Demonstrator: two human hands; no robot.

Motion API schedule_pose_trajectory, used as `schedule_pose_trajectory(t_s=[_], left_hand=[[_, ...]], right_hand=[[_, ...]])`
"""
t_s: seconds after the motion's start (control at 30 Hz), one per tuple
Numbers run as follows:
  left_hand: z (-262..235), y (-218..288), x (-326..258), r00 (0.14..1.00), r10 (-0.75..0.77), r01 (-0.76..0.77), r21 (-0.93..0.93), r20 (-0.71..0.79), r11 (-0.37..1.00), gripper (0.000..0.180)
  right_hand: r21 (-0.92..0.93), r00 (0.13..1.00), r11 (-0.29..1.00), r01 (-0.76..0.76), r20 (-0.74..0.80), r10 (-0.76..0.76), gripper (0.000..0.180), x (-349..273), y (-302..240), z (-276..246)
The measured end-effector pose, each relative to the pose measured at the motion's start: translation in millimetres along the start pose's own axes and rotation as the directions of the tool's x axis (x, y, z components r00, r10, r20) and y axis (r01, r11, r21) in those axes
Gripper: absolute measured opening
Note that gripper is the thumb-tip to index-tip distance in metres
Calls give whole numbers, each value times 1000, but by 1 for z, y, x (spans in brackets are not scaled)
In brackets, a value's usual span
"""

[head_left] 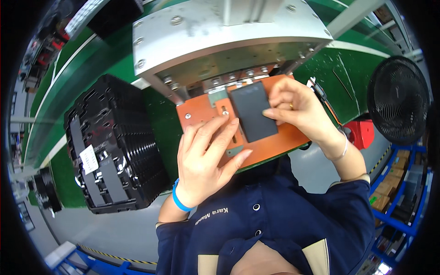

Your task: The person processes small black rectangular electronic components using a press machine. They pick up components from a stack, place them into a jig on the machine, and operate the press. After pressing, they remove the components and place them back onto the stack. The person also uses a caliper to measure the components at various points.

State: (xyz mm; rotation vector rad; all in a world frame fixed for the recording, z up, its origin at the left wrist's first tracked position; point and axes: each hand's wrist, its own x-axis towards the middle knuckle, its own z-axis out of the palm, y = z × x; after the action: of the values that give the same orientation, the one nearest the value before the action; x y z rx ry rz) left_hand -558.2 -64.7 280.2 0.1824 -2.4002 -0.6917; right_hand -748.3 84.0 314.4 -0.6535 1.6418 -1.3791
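A flat black rectangular slab (254, 112) lies slightly tilted on an orange fixture plate (293, 135) under a metal press frame. My right hand (298, 107) is at the slab's right edge, its thumb tip over the face and its fingers curled by the side, pinching that edge. My left hand (204, 153) rests on the plate to the left, fingers stretched out, with the fingertips by a slotted orange guide block (225, 110) along the slab's left edge. Nothing shows in the left hand. The slab's underside is hidden.
The bolted metal press frame (229, 43) stands just beyond the plate. A tall stack of black plastic trays (137, 151) sits at the left on the green bench. At the right are a black fan (398, 98), a red object (360, 133) and a blue shelf with boxes (389, 188).
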Motion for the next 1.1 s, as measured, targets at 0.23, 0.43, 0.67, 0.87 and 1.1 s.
schedule_pose_trajectory(t_s=[0.23,0.43,0.67,0.87,1.1], left_hand=[[-19,25,-21,836,-513,430,-811,192,398,45],[-126,24,-32,757,-648,509,-544,-87,667,40],[-230,-153,-5,699,-703,678,-193,-129,709,42],[-212,-195,-15,689,-725,712,-204,15,672,49],[-232,-121,-29,808,-506,583,296,-301,756,35]], right_hand=[[111,958,963,246,122,-259,25,-30,-3,52],[27,870,906,422,267,-413,28,-27,-7,61],[-155,835,878,453,418,-357,15,-26,-12,65],[-223,807,818,530,430,-405,11,-27,-23,66],[-377,606,479,792,577,-548,11,6,-45,109]])
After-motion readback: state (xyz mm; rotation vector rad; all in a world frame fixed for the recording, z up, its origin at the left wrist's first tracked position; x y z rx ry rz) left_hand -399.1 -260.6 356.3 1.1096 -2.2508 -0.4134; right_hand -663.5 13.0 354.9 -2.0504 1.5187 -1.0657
